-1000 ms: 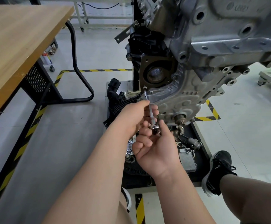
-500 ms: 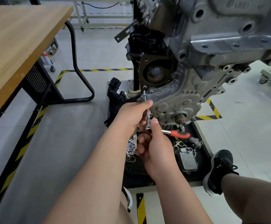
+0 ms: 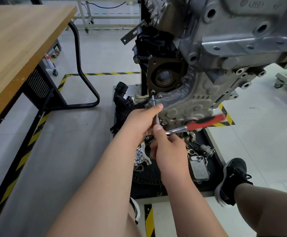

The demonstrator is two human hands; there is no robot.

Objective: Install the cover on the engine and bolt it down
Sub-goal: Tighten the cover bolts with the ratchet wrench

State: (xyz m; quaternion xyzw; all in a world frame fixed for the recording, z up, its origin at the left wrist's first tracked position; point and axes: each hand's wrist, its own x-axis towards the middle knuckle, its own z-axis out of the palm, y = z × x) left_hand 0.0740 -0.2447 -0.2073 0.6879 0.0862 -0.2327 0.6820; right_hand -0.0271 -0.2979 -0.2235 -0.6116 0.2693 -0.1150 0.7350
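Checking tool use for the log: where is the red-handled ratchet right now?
In the head view, right of centre: the ratchet juts rightward from the right hand, its red handle crossing the lower edge of the cover.

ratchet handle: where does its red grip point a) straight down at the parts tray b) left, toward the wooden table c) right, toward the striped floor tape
c: the red grip sticks out to the right of the right hand, reaching the striped floor tape.

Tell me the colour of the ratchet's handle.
The ratchet handle is red with black; the head view shows it, motion-blurred.
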